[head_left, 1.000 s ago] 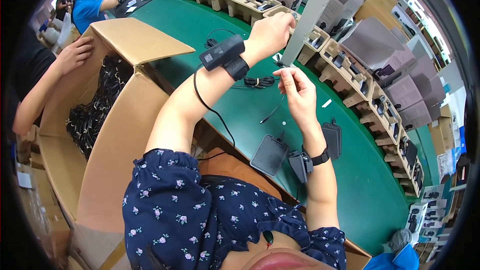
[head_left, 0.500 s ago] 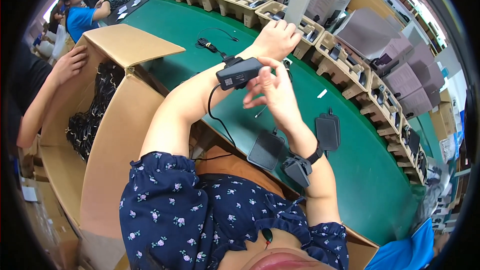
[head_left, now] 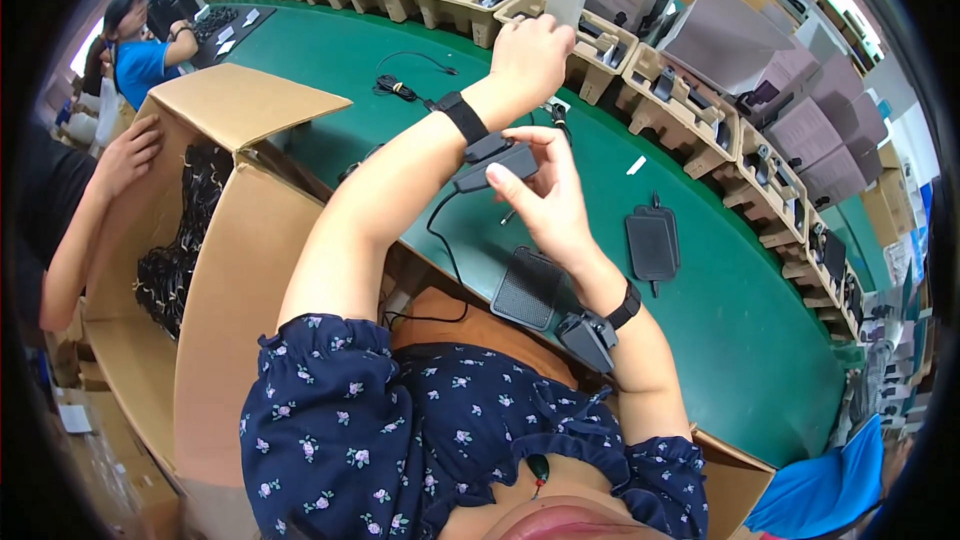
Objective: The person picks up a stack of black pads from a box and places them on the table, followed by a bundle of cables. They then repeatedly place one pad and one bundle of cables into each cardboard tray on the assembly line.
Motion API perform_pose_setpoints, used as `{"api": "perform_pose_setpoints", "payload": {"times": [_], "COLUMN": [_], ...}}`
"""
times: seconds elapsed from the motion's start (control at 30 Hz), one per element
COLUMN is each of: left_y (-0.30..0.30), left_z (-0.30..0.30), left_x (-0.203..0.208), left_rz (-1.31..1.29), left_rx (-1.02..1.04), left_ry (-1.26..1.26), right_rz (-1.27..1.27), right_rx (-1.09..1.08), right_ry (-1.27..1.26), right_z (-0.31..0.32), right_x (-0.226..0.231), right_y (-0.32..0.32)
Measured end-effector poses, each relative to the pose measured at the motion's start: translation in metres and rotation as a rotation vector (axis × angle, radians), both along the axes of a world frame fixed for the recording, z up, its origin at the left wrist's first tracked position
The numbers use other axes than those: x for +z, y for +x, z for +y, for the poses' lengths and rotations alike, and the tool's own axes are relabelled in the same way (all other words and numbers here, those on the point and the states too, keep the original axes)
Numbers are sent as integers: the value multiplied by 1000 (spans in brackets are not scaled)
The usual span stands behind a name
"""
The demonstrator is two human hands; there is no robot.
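My left hand (head_left: 532,58) is curled closed, back upward, beyond the green table's middle and near the moulded trays; its palm side is hidden. A black strap (head_left: 462,118) circles my left wrist. My right hand (head_left: 548,188) pinches a small black box-shaped device (head_left: 512,168) beside that strap, thumb on its near face. From the device a thin black cable (head_left: 440,235) hangs down to my lap. Another black device (head_left: 588,340) is strapped to my right wrist. A black mesh-faced pad (head_left: 528,287) lies near my right forearm, and a flat black rectangular unit (head_left: 653,242) lies farther right.
Brown moulded trays (head_left: 680,120) with black parts line the far edge. A coiled black cable (head_left: 395,88) lies left of my wrist. At left stands an open carton (head_left: 235,280) with bundled black cables (head_left: 175,270); another person's hand (head_left: 130,155) grips its flap.
My left hand has moved slightly up and left, away from the trays. The black device has tilted and shifted toward the wrist's near side, with my right thumb now on it.
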State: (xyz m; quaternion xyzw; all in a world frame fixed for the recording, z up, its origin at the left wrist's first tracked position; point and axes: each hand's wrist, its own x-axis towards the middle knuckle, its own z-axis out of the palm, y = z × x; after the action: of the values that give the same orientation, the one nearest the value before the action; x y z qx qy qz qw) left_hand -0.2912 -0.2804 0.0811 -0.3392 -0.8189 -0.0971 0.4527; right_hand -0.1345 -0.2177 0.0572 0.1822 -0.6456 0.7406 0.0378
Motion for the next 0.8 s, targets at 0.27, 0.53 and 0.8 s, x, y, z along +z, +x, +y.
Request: {"api": "perform_pose_setpoints", "payload": {"times": [0.27,0.53,0.8], "left_y": [-46,58,96], "left_z": [33,73,93], "left_x": [-16,-2,-78], "left_rz": [-1061,-832,-868], "left_rx": [-309,-707,-557], "left_ry": [727,727,232], "right_rz": [-65,102,-106], "right_rx": [-183,-728,-840], "right_ry": [-163,-101,1402], "right_z": [21,174,266], "right_x": [5,-2,-38], "right_y": [-31,-37,57]}}
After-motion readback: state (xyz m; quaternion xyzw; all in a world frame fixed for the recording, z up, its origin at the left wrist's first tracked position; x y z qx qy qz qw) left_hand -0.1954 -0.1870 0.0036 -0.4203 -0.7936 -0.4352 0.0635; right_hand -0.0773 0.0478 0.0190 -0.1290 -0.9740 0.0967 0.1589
